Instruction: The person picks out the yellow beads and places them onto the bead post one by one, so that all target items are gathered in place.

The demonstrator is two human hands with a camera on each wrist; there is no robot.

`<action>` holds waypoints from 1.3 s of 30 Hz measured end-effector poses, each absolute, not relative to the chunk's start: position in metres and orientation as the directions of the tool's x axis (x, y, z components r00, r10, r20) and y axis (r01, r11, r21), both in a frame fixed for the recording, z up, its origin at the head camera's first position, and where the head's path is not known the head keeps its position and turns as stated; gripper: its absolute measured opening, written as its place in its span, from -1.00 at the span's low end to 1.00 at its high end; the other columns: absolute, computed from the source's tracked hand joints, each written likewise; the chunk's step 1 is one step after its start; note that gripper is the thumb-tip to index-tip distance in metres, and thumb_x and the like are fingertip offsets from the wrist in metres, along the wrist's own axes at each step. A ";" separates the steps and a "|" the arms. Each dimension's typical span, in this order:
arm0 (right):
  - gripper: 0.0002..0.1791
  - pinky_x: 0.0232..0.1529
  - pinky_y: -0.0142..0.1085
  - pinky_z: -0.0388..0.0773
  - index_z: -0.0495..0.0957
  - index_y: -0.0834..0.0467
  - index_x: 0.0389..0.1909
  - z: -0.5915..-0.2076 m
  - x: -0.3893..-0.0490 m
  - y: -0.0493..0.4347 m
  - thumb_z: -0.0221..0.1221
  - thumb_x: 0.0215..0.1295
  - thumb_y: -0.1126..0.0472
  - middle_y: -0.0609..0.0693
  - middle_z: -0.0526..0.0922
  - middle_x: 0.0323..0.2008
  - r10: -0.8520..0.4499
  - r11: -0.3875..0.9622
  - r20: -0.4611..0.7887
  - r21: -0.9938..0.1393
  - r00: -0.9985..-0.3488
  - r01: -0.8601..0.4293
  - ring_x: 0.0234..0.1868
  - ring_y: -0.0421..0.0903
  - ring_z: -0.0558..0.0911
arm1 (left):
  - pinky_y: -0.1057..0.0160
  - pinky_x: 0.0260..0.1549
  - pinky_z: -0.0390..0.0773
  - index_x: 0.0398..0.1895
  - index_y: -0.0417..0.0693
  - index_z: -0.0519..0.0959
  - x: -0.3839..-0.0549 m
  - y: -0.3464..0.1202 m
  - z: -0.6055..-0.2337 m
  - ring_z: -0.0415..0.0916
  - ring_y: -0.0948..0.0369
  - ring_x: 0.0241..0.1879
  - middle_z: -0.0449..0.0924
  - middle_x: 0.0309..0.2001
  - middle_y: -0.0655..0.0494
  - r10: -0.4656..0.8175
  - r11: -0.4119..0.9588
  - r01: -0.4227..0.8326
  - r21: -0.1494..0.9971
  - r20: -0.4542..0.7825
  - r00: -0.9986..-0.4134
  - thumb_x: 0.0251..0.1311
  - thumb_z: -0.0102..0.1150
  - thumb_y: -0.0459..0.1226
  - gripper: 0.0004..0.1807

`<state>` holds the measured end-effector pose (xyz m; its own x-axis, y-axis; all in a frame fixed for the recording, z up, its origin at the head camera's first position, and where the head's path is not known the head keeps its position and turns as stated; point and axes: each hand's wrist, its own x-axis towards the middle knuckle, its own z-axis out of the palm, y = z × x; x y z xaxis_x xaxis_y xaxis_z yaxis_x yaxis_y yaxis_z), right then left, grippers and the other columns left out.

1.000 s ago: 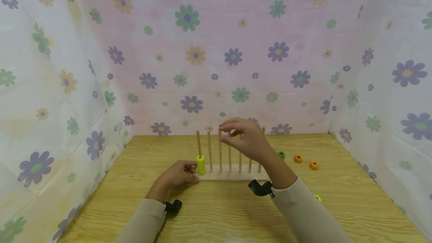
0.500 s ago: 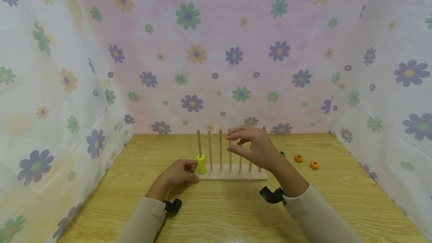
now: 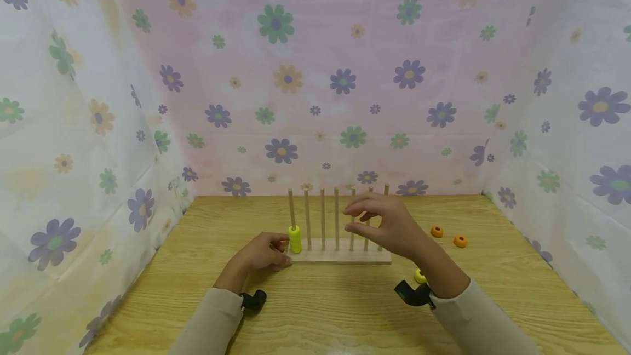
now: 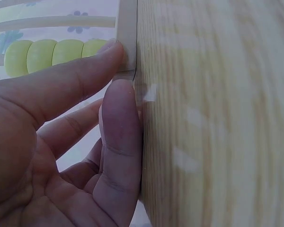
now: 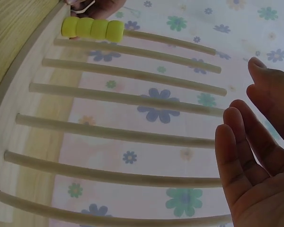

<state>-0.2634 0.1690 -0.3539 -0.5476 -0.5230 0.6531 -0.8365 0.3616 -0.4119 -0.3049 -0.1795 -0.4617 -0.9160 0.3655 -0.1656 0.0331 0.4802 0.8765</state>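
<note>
A light wooden peg rack stands on the table, with a row of several upright pegs. Several yellow beads are stacked at the foot of its leftmost peg. My left hand holds the left end of the rack, thumb and a finger close around the base corner. In the left wrist view, one fingertip lies against the base beside the beads. My right hand hovers before the pegs at the right side, holding nothing. Its fingers are loosely bent, with a gap to the thumb, in the right wrist view.
Two orange beads lie on the table to the right of the rack. A yellow bead shows partly behind my right wrist. Flowered cloth encloses the table at the back and both sides.
My right hand has drawn to the right and slightly down along the pegs. The green bead is now hidden behind it, and a yellow bead shows by the wrist. My left hand stays put.
</note>
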 end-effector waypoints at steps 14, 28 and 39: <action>-0.72 -0.15 -0.27 0.75 0.73 -0.09 0.03 -0.373 -0.257 0.202 0.42 0.32 0.15 -0.09 0.74 0.01 -0.523 0.385 0.551 -0.528 -0.650 -0.757 -0.12 -0.12 0.74 | 0.26 -0.37 0.66 0.51 -0.23 0.36 -0.304 -0.179 -0.461 0.57 0.14 -0.34 0.45 -0.07 -0.11 0.368 0.475 0.023 0.880 -0.175 -0.913 0.16 0.50 -0.35 -0.17; -0.74 -0.15 -0.27 0.74 0.74 -0.16 0.02 -0.387 -0.260 0.234 0.40 0.34 0.14 -0.15 0.73 -0.03 -0.559 0.384 0.421 -0.632 -0.714 -0.673 -0.14 -0.22 0.71 | 0.23 -0.34 0.67 0.51 -0.21 0.37 -0.306 -0.180 -0.460 0.58 0.14 -0.34 0.47 -0.05 -0.13 0.381 0.467 0.034 0.884 -0.166 -0.909 0.18 0.49 -0.34 -0.18; -0.75 -0.13 -0.24 0.72 0.73 -0.08 0.04 -0.399 -0.272 0.275 0.35 0.39 0.18 -0.01 0.74 -0.03 -0.587 0.395 0.321 -0.688 -0.743 -0.610 -0.12 -0.18 0.72 | 0.26 -0.38 0.61 0.47 -0.20 0.43 -0.308 -0.179 -0.459 0.54 0.15 -0.36 0.47 -0.07 -0.12 0.366 0.491 0.059 0.869 -0.145 -0.919 0.15 0.51 -0.34 -0.21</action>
